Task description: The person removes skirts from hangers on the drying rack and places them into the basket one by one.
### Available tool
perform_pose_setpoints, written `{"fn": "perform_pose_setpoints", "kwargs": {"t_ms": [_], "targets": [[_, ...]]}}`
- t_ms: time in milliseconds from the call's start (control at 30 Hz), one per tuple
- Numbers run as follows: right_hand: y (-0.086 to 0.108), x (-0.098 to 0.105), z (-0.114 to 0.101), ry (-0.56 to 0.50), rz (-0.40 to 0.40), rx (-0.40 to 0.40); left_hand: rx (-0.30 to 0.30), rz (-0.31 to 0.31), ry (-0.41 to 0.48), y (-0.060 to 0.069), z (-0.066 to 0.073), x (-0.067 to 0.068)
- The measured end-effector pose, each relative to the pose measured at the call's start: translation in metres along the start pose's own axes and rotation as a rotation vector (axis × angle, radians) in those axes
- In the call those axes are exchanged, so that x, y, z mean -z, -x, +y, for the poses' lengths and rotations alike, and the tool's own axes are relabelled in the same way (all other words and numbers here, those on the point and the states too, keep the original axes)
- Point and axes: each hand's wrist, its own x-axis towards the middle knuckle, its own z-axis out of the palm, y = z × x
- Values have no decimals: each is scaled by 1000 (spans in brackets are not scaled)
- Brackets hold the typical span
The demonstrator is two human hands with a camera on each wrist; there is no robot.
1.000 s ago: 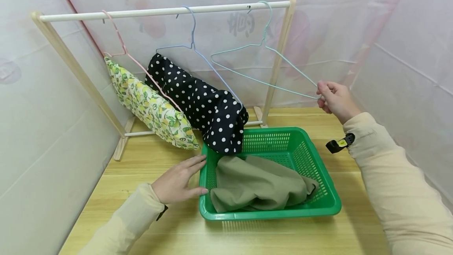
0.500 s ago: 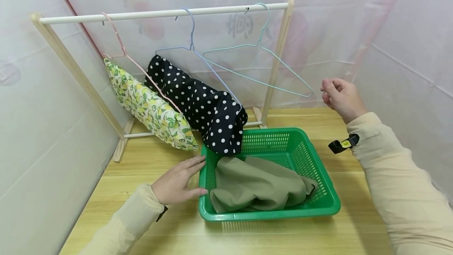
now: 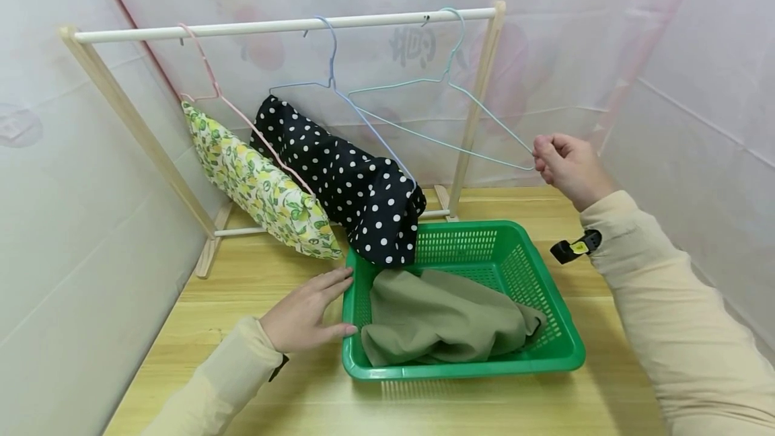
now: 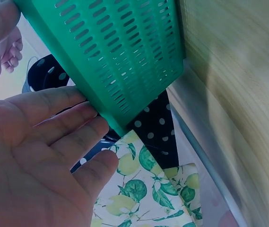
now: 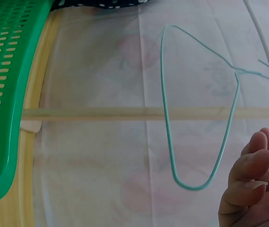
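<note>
In the head view my left hand [image 3: 305,311] has its fingers spread against the left rim of the green basket [image 3: 466,370]. Olive cloth [image 3: 445,318] lies crumpled inside. My right hand [image 3: 572,167], fingers curled, is at the lower right corner of the mint hanger [image 3: 484,110], covering it in the head view. The right wrist view shows this hanger [image 5: 167,118] whole, with a gap between its corner and my curled fingers [image 5: 252,165]. The left wrist view has my open palm [image 4: 44,146] beside the basket wall [image 4: 125,52].
A white rail [image 3: 260,27] on wooden legs carries three hangers. Lemon-print cloth [image 3: 260,184] hangs on the pink one [image 3: 251,123]. Black dotted cloth [image 3: 339,160] is on the blue one [image 3: 369,123], its lower end at the basket's back left corner. Pale curtains surround the wooden table [image 3: 242,288].
My right hand let go of the mint hanger and moved right, then came back left to its corner. That hanger swung left in between. My left hand stayed at the basket.
</note>
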Motion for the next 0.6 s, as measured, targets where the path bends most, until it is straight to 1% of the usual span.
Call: {"fn": "perform_pose_setpoints", "kwargs": {"t_ms": [100, 267, 500, 600], "targets": [[-1, -5, -1, 30, -6, 24, -2, 1, -7, 0, 1, 0], [-2, -15, -4, 35, -37, 55, -11, 6, -20, 1, 0, 0], [8, -37, -39, 100, -96, 59, 0, -13, -69, 2, 0, -1], [6, -44, -44, 114, -116, 67, -4, -16, -97, 2, -1, -2]]}}
